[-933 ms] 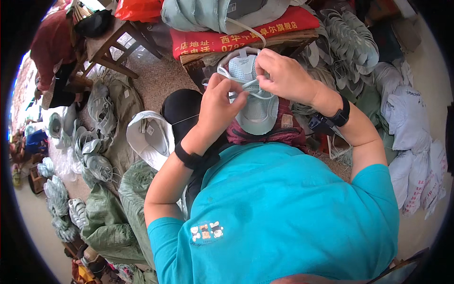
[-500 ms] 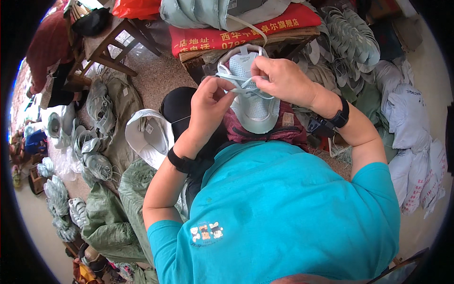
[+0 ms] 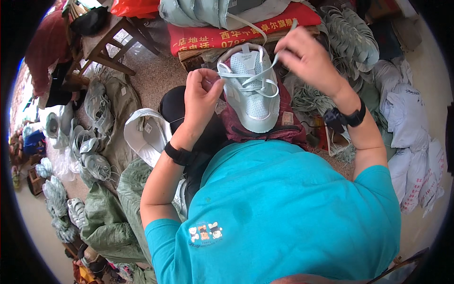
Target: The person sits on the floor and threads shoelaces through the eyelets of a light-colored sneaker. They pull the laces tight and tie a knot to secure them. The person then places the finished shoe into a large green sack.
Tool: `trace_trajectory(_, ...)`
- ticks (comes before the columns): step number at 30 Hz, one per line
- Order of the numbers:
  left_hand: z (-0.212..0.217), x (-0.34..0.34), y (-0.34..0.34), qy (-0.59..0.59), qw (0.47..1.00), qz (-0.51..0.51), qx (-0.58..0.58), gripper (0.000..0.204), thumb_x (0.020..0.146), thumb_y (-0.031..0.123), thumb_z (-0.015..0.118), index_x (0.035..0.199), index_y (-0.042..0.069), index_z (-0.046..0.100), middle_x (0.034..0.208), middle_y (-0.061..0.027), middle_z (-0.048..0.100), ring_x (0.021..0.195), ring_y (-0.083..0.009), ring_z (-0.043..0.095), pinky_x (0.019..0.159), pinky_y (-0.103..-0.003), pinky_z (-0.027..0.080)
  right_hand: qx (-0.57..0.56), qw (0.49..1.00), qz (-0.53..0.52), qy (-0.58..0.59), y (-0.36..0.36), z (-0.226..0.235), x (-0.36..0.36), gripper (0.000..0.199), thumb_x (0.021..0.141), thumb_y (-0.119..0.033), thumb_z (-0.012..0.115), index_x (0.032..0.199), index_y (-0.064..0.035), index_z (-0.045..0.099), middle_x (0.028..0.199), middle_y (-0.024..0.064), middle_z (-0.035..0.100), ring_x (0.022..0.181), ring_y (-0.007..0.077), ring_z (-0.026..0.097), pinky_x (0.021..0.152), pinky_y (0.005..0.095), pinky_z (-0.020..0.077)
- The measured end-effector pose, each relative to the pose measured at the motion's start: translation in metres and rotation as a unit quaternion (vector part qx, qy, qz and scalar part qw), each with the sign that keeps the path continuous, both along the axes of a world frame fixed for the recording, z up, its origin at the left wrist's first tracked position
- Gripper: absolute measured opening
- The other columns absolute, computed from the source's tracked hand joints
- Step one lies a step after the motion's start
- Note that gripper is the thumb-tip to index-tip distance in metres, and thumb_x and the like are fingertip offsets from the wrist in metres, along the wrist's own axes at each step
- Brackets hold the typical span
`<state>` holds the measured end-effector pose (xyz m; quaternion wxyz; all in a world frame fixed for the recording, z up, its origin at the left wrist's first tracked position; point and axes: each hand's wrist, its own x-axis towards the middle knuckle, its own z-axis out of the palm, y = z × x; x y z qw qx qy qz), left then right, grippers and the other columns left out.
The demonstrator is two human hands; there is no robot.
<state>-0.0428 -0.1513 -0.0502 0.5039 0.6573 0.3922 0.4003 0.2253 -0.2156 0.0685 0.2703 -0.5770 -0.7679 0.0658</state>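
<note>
Left hand (image 3: 201, 97) curled, fingertips pinching lace (image 3: 236, 75) beside pale shoe (image 3: 257, 108), right hand (image 3: 307, 59) opposite, fingers closed on lace near its tip.

A head-worn fisheye looks down over both hands (image 3: 200, 96).

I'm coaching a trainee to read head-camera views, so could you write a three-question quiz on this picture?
1. True or false: the pale mint mesh sneaker has its toe toward the person's turquoise fabric T-shirt.
2. Compare the person's bare left hand and bare right hand. Which is higher in the picture? A) left; B) right; C) both level.
3. Fill in the blank: beyond the sneaker, the red sheet with yellow printing lies on a stand made of ____.

Key: 1. True. 2. B. 3. Wood.
</note>
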Motion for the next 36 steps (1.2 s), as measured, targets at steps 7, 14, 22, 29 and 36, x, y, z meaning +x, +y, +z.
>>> trace_trajectory(7, 0.013, 0.009, -0.006, 0.093, 0.989, -0.094, 0.07, 0.028, 0.079, 0.005, 0.075, 0.102, 0.002, 0.06, 0.098, -0.005, 0.046, 0.075, -0.0102, 0.048, 0.067, -0.024, 0.046, -0.198, 0.973, 0.117, -0.026, -0.029, -0.025, -0.026, 0.022, 0.078, -0.013, 0.073, 0.078, -0.0035, 0.053, 0.083, 0.0088, 0.047, 0.077, 0.0239, 0.053, 0.068, 0.0351, 0.0443)
trace_trajectory(14, 0.024, 0.01, -0.006, -0.064, 0.972, -0.102, -0.203, 0.011, 0.095, 0.01, 0.062, 0.1, 0.003, 0.055, 0.085, 0.0027, 0.058, 0.07, -0.0027, 0.052, 0.058, -0.017, 0.042, -0.11, 0.994, 0.001, 0.021, -0.017, -0.02, -0.024, 0.021, 0.078, -0.012, 0.07, 0.073, -0.0032, 0.051, 0.075, 0.0098, 0.045, 0.066, 0.029, 0.051, 0.06, 0.0371, 0.0425)
trace_trajectory(22, 0.015, 0.004, -0.006, -0.178, 0.943, -0.106, -0.259, 0.012, 0.095, 0.011, 0.062, 0.104, 0.007, 0.057, 0.089, 0.0036, 0.058, 0.065, -0.0017, 0.044, 0.057, -0.019, 0.035, 0.091, 0.995, -0.031, 0.012, -0.012, -0.051, -0.046, 0.007, 0.086, -0.006, 0.063, 0.086, -0.0023, 0.058, 0.078, 0.009, 0.053, 0.062, 0.0239, 0.055, 0.059, 0.0334, 0.0453)
trace_trajectory(29, 0.017, -0.024, 0.003, -0.238, 0.889, -0.06, -0.387, 0.009, 0.093, 0.007, 0.059, 0.102, 0.009, 0.057, 0.077, 0.0069, 0.048, 0.058, -0.0029, 0.035, 0.054, -0.021, 0.031, -0.215, 0.909, 0.055, 0.352, -0.017, -0.058, -0.047, 0.01, 0.095, -0.01, 0.06, 0.103, -0.0054, 0.057, 0.082, -0.006, 0.055, 0.073, 0.0035, 0.049, 0.066, 0.0228, 0.042)
trace_trajectory(36, 0.027, -0.055, 0.016, -0.237, 0.899, -0.007, -0.367, 0.01, 0.094, 0.005, 0.056, 0.102, 0.01, 0.058, 0.072, 0.0093, 0.044, 0.055, -0.0015, 0.032, 0.053, -0.02, 0.028, -0.328, 0.888, 0.037, 0.321, -0.02, -0.046, -0.03, 0.012, 0.091, -0.013, 0.067, 0.097, -0.0071, 0.058, 0.074, -0.009, 0.044, 0.067, 0.0017, 0.039, 0.061, 0.0198, 0.0341)
